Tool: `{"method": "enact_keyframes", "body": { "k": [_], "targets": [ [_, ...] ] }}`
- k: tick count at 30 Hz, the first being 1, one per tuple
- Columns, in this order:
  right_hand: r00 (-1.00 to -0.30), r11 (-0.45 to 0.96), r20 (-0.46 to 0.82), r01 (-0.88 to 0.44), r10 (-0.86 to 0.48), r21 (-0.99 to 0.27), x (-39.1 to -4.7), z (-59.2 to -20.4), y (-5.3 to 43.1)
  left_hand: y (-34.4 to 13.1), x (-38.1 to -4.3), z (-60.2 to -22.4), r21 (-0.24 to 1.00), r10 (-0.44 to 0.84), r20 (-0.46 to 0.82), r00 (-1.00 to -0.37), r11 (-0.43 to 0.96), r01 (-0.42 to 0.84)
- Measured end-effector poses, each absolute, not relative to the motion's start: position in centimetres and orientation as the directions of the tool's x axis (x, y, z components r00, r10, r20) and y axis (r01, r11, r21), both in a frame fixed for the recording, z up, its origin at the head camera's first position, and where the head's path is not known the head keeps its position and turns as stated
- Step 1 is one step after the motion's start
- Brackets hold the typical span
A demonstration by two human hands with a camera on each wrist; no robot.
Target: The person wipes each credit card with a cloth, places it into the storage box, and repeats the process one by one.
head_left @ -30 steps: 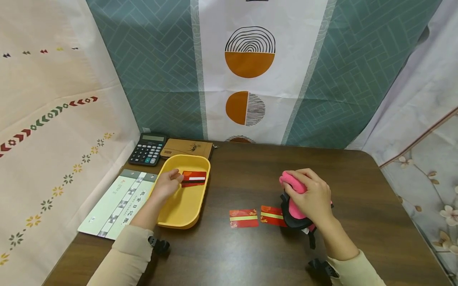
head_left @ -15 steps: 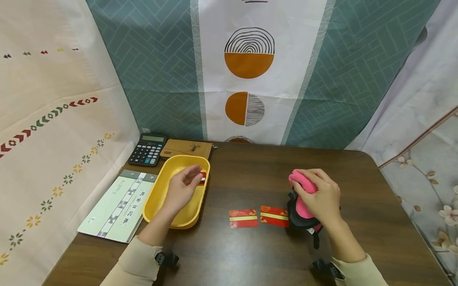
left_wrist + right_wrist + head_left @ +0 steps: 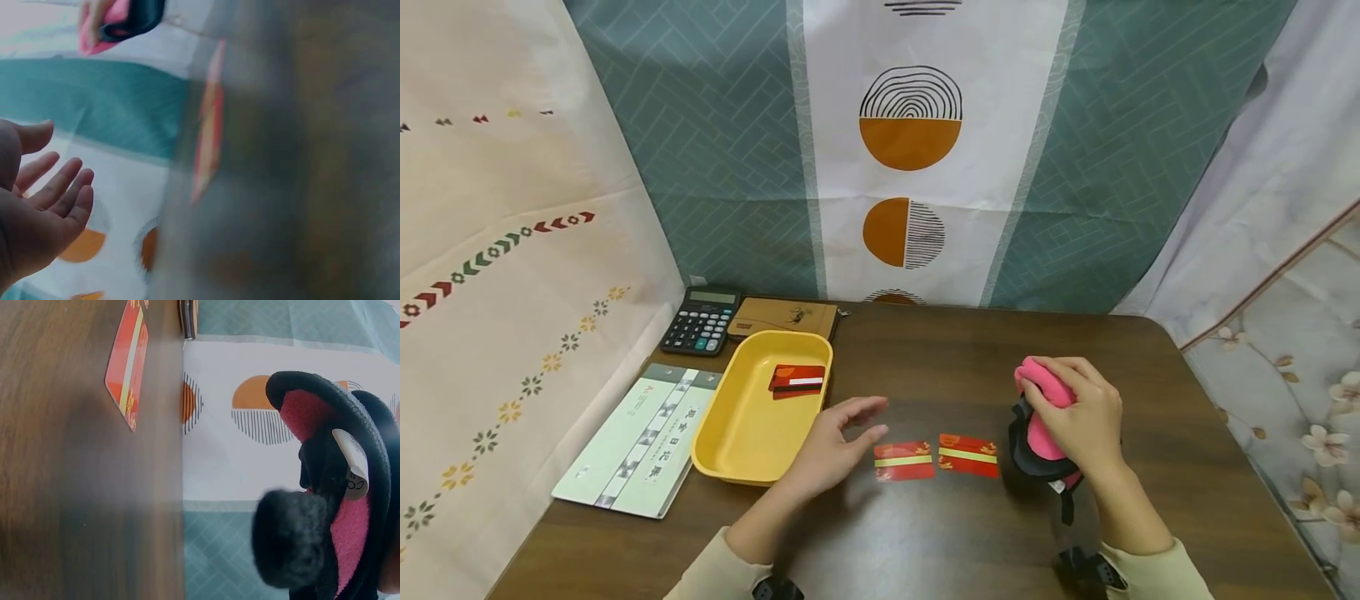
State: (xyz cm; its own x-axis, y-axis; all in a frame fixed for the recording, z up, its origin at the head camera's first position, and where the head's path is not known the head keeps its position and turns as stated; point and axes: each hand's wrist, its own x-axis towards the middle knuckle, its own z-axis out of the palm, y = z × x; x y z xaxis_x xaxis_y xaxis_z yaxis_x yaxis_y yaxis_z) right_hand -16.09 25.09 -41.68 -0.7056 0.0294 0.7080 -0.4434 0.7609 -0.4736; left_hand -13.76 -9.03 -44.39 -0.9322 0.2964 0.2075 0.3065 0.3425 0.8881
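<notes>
My right hand (image 3: 1081,417) grips a soft pink and black fabric item (image 3: 1045,429) above the right side of the table. In the right wrist view this fabric item (image 3: 350,537) shows a black fuzzy edge, a pink lining and a white label; its exact kind is unclear. My left hand (image 3: 835,446) hovers with nothing in it, thumb and fingers apart, between the yellow tray (image 3: 752,437) and two red cards. Those cards, a left one (image 3: 904,461) and a right one (image 3: 968,455), lie side by side, each with a yellow stripe. More red cards (image 3: 797,381) overlap inside the tray.
A green-and-white ledger book (image 3: 640,442) lies left of the tray. Behind the tray are a black calculator (image 3: 702,321) and a brown notebook (image 3: 782,317). Patterned cloths hang at the back and both sides of the wooden table (image 3: 940,367).
My left hand has left the tray and moved right and nearer, toward the two cards on the table. My right hand has shifted slightly right, still holding the fabric item.
</notes>
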Motion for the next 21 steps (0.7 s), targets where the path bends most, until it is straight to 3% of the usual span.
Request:
{"method": "enact_keyframes", "body": {
  "k": [10, 21],
  "targets": [
    [-0.719, 0.776, 0.693, -0.413, 0.044, -0.477, -15.2, -42.3, 25.4, -7.8, -13.2, -50.0, 0.788, 0.408, 0.153, -0.9, 0.499, 0.361],
    [-0.756, 0.783, 0.649, -0.354, 0.082, -0.511, -14.4, -42.9, 25.4, -7.4, -13.9, -50.8, 0.683, 0.415, 0.154, -0.897, 0.611, 0.4]
  ]
}}
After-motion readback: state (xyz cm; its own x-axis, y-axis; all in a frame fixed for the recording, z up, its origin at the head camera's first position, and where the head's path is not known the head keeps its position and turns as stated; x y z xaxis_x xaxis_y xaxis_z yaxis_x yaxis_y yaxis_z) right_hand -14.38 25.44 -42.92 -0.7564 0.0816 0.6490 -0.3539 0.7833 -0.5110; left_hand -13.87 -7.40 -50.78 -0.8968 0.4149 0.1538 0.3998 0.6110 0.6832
